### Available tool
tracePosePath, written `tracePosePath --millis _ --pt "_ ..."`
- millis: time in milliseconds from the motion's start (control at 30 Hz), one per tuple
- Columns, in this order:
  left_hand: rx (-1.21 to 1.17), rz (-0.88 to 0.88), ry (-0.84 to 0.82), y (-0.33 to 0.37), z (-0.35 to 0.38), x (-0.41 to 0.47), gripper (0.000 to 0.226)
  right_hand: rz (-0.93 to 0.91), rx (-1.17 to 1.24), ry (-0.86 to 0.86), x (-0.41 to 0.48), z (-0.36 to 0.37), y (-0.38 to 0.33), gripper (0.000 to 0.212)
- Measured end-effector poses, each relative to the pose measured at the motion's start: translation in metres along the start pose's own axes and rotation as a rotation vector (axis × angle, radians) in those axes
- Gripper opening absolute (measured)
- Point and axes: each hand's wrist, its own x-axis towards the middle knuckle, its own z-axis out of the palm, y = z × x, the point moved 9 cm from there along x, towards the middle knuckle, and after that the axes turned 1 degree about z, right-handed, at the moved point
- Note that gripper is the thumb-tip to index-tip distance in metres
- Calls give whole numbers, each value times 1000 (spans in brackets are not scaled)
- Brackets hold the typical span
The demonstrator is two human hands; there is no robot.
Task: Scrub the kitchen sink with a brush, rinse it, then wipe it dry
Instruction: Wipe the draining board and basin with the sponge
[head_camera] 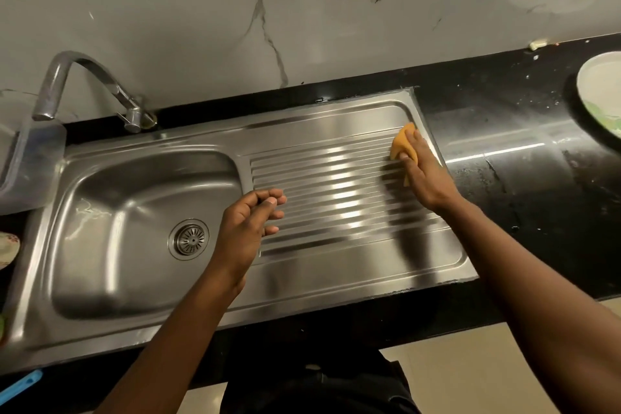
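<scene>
A stainless steel sink (141, 306) has its basin on the left, with a round drain (189, 239), and a ribbed drainboard (336, 191) on the right. My right hand (425, 175) grips an orange cloth (400, 141) and holds it against the far right corner of the drainboard. My left hand (248, 222) hovers over the drainboard's left end with its fingers loosely curled and nothing in it. A curved metal tap (84, 84) stands behind the basin; no water runs from it.
Black countertop (521, 151) runs right of the sink, wet and speckled. A white plate (601, 91) sits at the far right. A clear plastic container (23, 158) stands left of the basin. A blue object (23, 383) lies at the bottom left. Marble wall behind.
</scene>
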Motion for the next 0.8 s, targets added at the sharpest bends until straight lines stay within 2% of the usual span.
tracePosePath --millis 133,233,300,533,667,800 --pt "10 -17 -13 -3 0 6 23 -21 -387 -159 2 44 14 78" --pt "24 -13 -24 -2 -1 12 23 81 -397 -148 1 69 12 74" --pt "37 -15 -35 -1 -1 15 23 84 -393 -133 1 85 -5 73" --pt "39 -24 -18 4 -11 20 23 -127 -420 -193 -9 175 -88 74" --pt "20 -32 29 4 -27 18 23 -314 -426 -315 -28 234 -153 76" --pt "-6 -24 80 7 -46 16 24 -437 -495 -438 -41 271 -198 89"
